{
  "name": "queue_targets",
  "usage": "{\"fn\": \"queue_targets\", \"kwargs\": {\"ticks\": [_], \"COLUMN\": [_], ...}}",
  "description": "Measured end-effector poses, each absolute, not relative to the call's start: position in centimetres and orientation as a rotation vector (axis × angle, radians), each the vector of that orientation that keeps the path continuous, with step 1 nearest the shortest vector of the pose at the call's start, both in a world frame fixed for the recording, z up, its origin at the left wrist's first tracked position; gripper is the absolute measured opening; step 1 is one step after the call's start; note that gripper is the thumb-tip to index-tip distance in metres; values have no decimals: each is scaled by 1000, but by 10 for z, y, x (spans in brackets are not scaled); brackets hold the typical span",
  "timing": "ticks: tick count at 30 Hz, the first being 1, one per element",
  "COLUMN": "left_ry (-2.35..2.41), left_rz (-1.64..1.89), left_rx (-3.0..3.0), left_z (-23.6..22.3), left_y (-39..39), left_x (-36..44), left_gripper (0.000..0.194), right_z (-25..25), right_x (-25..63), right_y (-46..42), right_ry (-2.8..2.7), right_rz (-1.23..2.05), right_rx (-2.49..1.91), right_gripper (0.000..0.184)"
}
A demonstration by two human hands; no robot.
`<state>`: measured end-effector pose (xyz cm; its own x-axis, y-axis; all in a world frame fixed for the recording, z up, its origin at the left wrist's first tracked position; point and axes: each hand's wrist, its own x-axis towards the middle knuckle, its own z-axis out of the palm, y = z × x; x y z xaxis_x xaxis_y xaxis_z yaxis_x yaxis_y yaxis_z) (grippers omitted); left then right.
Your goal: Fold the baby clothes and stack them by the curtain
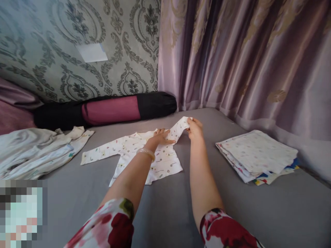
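Your R grip (196, 129) has hold of the shirt (131, 146) at the far end of its R-hand sleeve (179, 129): thumb + fingers closed on the cuff area, no gap btwn them that shows. That sleeve runs up and out from the shoulder, cuff end raised a bit off the grey sheet (165, 213). So rel. to your R grip, the shirt body is to the L and nearer you, joined to it only via the sleeve.

Your L grip (158, 138) is spread, fingers apart, palm down on the shirt's upper R part, nr where the held sleeve starts; it's touching the cloth from above, nothing pinched that shows. Bangle (146, 154) on that wrist, just over the shirt. Your L forearm hides a strip of the body.

Rest of shirt: laid out on the sheet, collar edge away from you, hem toward you, other sleeve stretched out L, well apart from both grips. White w/ small multicol. prints.

Folded stack (258, 151) sits R of your R arm, apart. Loose clothes pile (31, 151) far L, nr the free cuff. Black + maroon roll (111, 111) beyond, along the wall (119, 41).
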<state>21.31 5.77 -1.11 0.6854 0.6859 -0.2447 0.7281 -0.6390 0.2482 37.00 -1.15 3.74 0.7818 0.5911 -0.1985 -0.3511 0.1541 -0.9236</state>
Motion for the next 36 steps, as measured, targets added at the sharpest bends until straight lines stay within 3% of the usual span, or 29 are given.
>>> {"fn": "queue_targets", "kwargs": {"ticks": [7, 15, 23, 28, 31, 36], "left_ry": [1149, 1094, 1319, 1289, 1264, 1275], "left_rz": [-174, 604, 1043, 1144, 1131, 1085], "left_rx": [2576, 2251, 1335, 1405, 1535, 1755], "left_z": [-4, -21, -34, -49, -51, -48], "left_y": [64, 63, 25, 17, 18, 19], "left_x": [223, 176, 99, 97, 99, 102], "left_gripper": [102, 55, 36, 44, 53, 38], "right_z": [28, 28, 6, -10, -13, -11], "right_x": [334, 311, 263, 241, 235, 235], "right_y": [4, 10, 20, 17, 13, 8], "right_ry": [-313, -441, -932, -1382, -1611, -1801], "right_rz": [844, 877, 727, 819, 808, 704], "right_rx": [-1218, -1364, -1648, -1748, -1772, -1751], "right_gripper": [13, 21, 31, 38, 32, 24]}}
